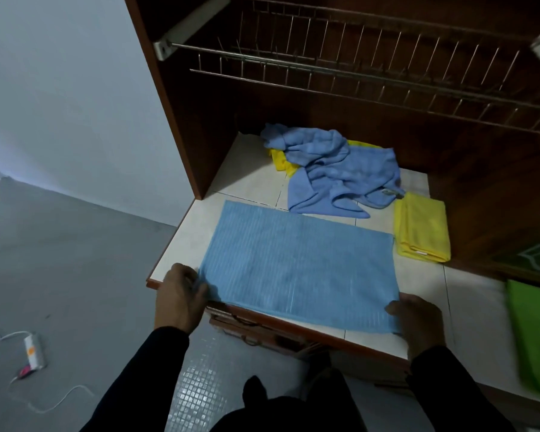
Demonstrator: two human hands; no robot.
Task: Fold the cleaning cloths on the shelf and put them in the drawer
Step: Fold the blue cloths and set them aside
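Below, both hands, left hand (178,296) and right hand (418,322), pinch the flat blue cloth's (296,263) near corners, fingertips hidden beneath; green cloth (533,335) cut off

No text readable — cloth tags too small to read.

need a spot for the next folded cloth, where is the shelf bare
Bare tile lies right of the flat blue cloth, between the folded yellow cloth and green cloth, and at the back left corner beside the crumpled blue pile. The middle is crowded.
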